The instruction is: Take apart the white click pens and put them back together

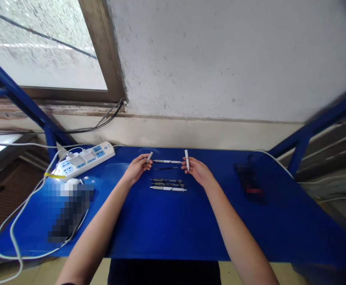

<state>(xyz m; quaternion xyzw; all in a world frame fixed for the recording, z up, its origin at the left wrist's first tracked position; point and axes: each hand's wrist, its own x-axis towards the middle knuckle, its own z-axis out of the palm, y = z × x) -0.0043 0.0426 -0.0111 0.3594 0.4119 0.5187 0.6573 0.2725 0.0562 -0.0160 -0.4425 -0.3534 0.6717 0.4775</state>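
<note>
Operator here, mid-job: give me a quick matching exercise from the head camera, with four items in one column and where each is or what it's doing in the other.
Column one: 1 left hand; 2 right hand; 3 white plastic power strip with blue sockets; 4 thin black pen refill.
Column two: A at the back left of the blue metal table; B pinching an upright white pen part; C pinching a tilted white pen part; D lying between a long white pen and the dark pens.
Pairs: 1-C, 2-B, 3-A, 4-D.
</note>
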